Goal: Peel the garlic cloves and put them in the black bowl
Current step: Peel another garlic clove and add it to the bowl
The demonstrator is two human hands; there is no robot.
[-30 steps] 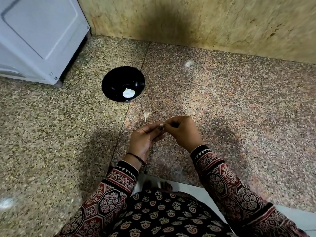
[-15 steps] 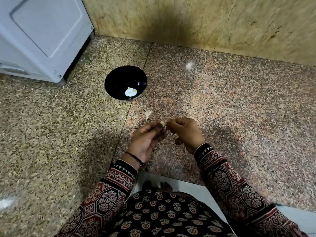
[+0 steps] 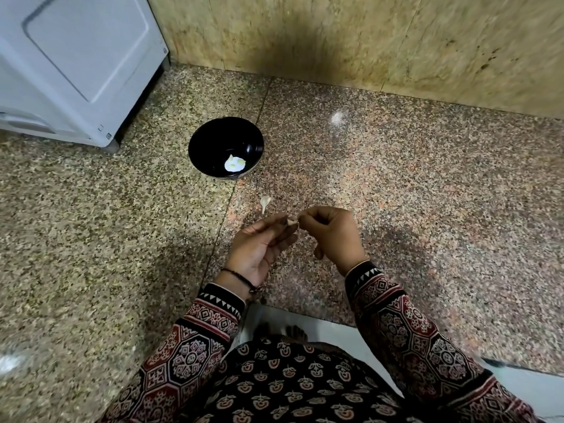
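Here, the left hand (image 3: 259, 247) pinches a small pale garlic clove (image 3: 292, 222) while the right hand (image 3: 332, 236) pinches its papery skin; a hard tug could flick it short of the round black bowl (image 3: 213, 135).

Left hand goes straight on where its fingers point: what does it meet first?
The right hand, almost at once: the left hand points at its fingertips, with only the pinched garlic clove between them. Depth looks matched, though one view cannot confirm.
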